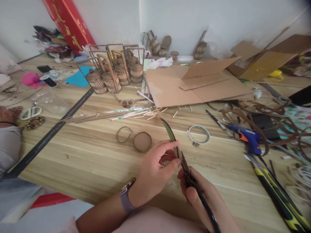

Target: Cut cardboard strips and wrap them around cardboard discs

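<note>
My left hand (156,163) pinches a thin, curved brown-and-green strip (169,129) between thumb and fingers. Black-handled scissors (188,176) are gripped in my right hand (206,194), their blades pointing up close beside the strip's lower end. Whether the blades touch the strip I cannot tell. Just beyond my left hand lie a round brown disc with a beaded-looking rim (142,142) and a thin ring (123,134). A pale hoop with a small metal clasp (199,135) rests to the right of the strip.
Several small lidded baskets with tall handles (119,69) stand at the back left. Flat cardboard (170,87) covers the back middle. A blue glue gun (250,137), a yellow-black tool (277,194) and tangled strips crowd the right. Another person's arm (8,142) rests at the left edge.
</note>
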Demonstrator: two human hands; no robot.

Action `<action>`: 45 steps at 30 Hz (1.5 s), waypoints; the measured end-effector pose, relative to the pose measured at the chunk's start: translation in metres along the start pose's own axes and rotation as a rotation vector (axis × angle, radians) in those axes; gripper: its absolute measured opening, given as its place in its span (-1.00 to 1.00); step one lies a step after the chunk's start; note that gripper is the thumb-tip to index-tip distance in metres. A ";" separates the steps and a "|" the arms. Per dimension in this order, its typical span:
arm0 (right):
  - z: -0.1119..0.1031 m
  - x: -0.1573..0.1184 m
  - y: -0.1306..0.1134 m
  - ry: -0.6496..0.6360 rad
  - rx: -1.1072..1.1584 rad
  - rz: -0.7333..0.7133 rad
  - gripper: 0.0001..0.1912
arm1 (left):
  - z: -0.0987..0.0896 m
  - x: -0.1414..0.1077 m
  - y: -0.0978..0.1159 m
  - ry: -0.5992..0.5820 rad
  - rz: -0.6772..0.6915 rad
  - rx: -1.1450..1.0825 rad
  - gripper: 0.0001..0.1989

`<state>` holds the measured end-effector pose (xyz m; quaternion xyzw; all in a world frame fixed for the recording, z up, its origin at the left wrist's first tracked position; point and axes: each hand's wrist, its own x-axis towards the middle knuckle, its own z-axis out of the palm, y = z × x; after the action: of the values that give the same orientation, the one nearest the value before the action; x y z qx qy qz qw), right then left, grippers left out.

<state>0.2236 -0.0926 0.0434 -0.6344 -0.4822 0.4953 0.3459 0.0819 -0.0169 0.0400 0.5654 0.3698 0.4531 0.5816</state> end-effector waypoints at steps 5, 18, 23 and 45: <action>0.001 0.001 0.002 -0.004 0.032 0.020 -0.20 | 0.000 -0.001 0.003 -0.011 -0.003 0.004 -0.60; 0.001 -0.004 0.007 0.052 -0.061 0.055 -0.20 | 0.001 -0.001 0.008 -0.016 -0.009 0.011 -0.56; 0.001 -0.006 0.008 0.033 -0.105 0.070 -0.21 | 0.001 -0.001 0.009 -0.008 -0.033 0.002 -0.51; 0.002 -0.007 0.005 0.094 -0.148 -0.035 -0.24 | 0.005 -0.010 0.009 -0.064 -0.044 -0.014 -0.51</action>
<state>0.2224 -0.1006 0.0397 -0.6724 -0.5115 0.4219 0.3290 0.0822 -0.0280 0.0486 0.5673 0.3600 0.4245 0.6069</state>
